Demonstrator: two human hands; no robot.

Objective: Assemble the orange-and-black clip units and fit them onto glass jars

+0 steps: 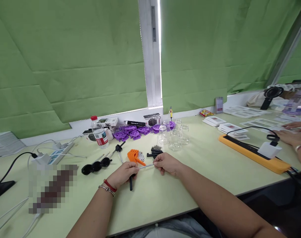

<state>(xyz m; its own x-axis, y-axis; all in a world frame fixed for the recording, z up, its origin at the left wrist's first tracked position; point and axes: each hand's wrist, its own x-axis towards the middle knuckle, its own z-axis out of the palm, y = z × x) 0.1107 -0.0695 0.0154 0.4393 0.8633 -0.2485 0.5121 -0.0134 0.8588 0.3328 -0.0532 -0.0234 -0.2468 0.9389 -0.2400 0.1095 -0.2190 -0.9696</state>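
The left grip (125, 174) partly hides a black handle (131, 184) and thin rod (147, 166).

Lighting was pretty bright, with soft shadows on the table (202, 158). Window gap (159, 49) got blown out white, edges looked stretched, one patch (53, 190) was pixelated.

Tabletop: pale yellow-green (155, 201)
Left: red-capped bottle (100, 136), white power strip (60, 154), black three-lobed piece (97, 166)
Middle: purple plastic pieces (122, 135), orange pieces (133, 155), glass jars (174, 141)
Right: orange power strip (249, 154), stacked white cards (232, 131)
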